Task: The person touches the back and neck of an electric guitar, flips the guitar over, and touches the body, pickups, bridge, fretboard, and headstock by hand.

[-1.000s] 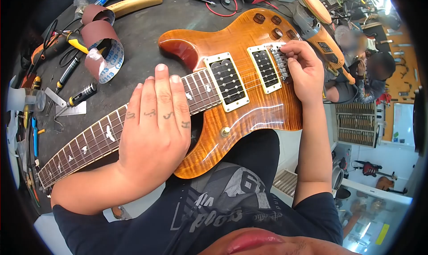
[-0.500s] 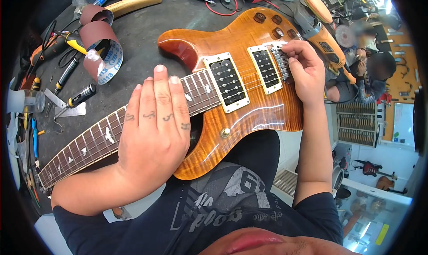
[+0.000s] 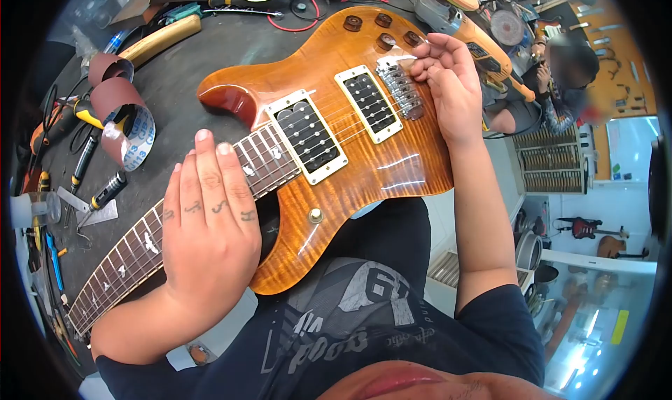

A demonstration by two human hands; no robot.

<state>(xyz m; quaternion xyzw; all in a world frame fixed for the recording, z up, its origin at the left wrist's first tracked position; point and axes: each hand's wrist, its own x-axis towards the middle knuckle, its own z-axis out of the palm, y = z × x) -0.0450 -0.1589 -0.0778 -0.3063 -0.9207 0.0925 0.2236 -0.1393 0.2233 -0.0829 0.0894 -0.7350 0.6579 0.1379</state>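
An amber electric guitar point(image 3: 378, 169) lies face up across the bench edge and my lap, neck pointing lower left. My left hand point(image 3: 213, 225) rests flat over the fretboard point(image 3: 133, 256), fingers stretched out and close together, hiding part of the strings. At the metal bridge point(image 3: 400, 88) is my right hand point(image 3: 455, 95), its fingers curled with the tips pinched near the saddles; anything between them is too small to make out. Two cream-framed pickups, the nearer to the neck point(image 3: 308, 135) and the other point(image 3: 369, 104), sit under the strings. Several dark knobs point(image 3: 385, 41) stand beyond the bridge.
An orange power polisher point(image 3: 483, 46) lies just beyond my right hand. Curled sandpaper point(image 3: 115, 102), a wooden handle point(image 3: 164, 39) and marker-like tools point(image 3: 108, 188) lie on the dark bench point(image 3: 231, 43). Another person point(image 3: 560, 71) sits at the upper right, near a tool board.
The view has shifted, so the guitar appears farther left. My right hand has lifted and opened its curl slightly near the bridge; my left hand stays flat on the neck.
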